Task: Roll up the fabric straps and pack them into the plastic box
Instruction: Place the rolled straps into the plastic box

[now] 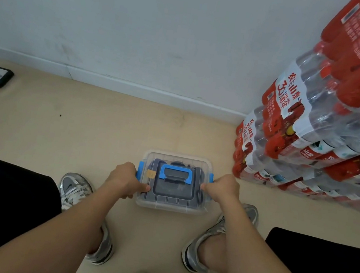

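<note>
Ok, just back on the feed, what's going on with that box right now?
A person holds the plastic box on the floor from both sides, left hand by the left blue latch, right hand by the right one. The lid is on and the blue handle lies flat. Through the clear plastic show dark rolled things, probably the straps. The box sits between the person's shoes.

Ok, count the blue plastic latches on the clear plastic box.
2. Left blue latch by the left hand, right blue latch by the right hand, at the clear plastic box's ends; both partly covered.
</note>
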The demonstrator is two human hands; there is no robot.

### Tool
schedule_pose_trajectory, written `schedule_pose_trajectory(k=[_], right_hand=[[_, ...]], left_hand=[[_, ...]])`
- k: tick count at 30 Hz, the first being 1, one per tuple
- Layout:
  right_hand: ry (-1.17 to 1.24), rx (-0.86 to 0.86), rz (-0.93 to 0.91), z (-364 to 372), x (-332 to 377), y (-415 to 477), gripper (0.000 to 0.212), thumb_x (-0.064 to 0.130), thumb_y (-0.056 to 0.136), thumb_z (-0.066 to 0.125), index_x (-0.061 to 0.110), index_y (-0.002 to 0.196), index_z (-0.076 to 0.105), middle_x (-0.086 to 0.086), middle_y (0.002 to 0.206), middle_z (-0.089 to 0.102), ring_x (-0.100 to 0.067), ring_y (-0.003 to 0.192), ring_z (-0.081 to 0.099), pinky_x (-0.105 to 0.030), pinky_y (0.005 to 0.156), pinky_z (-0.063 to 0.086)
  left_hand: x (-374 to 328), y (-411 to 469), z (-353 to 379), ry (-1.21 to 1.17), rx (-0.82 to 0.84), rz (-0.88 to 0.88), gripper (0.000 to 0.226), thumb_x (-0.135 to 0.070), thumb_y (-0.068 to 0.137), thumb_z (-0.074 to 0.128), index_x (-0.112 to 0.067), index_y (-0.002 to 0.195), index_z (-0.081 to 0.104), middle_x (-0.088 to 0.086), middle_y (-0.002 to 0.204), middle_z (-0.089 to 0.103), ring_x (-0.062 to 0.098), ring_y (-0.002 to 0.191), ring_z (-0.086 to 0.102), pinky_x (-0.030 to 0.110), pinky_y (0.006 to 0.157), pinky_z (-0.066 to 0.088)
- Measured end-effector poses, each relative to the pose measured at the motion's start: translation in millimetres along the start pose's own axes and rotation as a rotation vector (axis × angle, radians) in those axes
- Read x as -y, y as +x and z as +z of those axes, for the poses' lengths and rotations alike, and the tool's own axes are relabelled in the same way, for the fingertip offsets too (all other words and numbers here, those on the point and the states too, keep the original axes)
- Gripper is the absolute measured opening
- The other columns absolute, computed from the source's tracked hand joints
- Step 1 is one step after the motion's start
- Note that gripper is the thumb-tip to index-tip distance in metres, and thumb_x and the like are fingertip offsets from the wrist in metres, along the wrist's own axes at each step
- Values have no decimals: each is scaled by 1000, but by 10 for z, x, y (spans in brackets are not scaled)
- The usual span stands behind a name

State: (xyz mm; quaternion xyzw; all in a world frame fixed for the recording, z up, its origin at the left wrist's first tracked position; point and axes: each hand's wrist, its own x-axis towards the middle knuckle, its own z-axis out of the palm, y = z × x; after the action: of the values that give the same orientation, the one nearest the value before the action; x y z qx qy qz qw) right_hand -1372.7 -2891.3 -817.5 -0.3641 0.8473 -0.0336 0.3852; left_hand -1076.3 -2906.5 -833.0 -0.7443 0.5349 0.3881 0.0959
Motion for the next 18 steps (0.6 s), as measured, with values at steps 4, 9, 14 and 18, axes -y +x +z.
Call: schedule_pose_trajectory(k=[4, 9, 14, 18], right_hand=[[-76, -47, -49, 5, 35, -97, 38, 34, 86, 87, 5, 104, 69, -11, 98, 73, -24, 75, 68, -33, 54, 54], [106, 338, 118, -6, 72, -235, 56, 21, 93, 73, 6, 140, 47, -22, 120, 56, -48, 98, 74, -53, 72, 69], [355, 407, 61, 54, 51, -79, 51, 0, 90, 83, 4, 131, 53, -16, 119, 63, -40, 98, 76, -54, 75, 69], [525, 324, -30, 81, 275, 175, 64, 0, 93, 81, 8, 148, 49, -18, 131, 63, -36, 99, 78, -50, 82, 69]], left_hand=[[-33, -100, 17, -8, -5, 28, 47, -45, 89, 87, -10, 105, 60, 10, 93, 72, 27, 72, 79, 44, 66, 69], [-19, -209, -1, -341, 197, -34, 43, -34, 107, 63, -13, 131, 36, 18, 117, 60, 35, 73, 82, 47, 64, 69], [-27, -50, -56, -635, 179, -7, 50, -9, 100, 63, -16, 143, 38, 12, 123, 58, 33, 102, 72, 42, 63, 68], [-114, 272, -210, -852, 11, 6, 68, 5, 92, 64, -16, 154, 44, 16, 124, 65, 35, 103, 74, 43, 74, 69]])
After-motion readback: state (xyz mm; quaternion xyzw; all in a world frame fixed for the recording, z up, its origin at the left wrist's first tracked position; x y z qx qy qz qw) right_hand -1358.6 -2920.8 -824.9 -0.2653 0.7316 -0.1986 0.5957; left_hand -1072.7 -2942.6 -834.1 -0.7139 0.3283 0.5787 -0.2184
